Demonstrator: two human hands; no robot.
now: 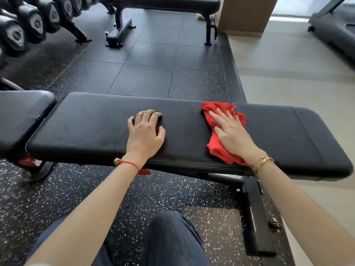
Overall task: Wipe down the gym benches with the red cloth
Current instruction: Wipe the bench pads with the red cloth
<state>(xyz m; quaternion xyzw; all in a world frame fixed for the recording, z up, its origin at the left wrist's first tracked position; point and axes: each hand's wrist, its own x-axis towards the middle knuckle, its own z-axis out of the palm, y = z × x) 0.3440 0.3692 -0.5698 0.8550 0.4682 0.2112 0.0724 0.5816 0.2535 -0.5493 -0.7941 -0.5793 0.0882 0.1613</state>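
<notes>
Red cloth (217, 143): bunched and flattened under the right hand (233, 134), lying on the long black bench pad (96, 127) toward the pad's right-hand part; a fold sticks out beyond the fingertips and another trails back toward the wrist at the pad's near edge. Right hand: fingers straight and spread, palm down, pressing the cloth rather than gripping it, a hold that judges well for spreading pressure across a wide wiping stroke. Left hand (146, 131): bare, holding nothing, set on the pad well to the left of the cloth, fingers bent with the tips dug lightly into the upholstery; probably placed there to brace the body's lean and steady the bench against the push of the wiping hand. Bench pad: runs crosswise under both hands, its surface dull with faint smears left of the left hand, which suggests that stretch still wants wiping; the short section right of the cloth shows a seam and a few small marks. Seat pad (21, 114): separate cushion, far left of the left hand, apart from it. Second bench (169, 2): beyond both hands across the tiled floor, untouched by either. Dumbbell rack (28, 24): beyond and left of the left hand. Treadmill (334, 29): beyond and right of the right hand.
</notes>
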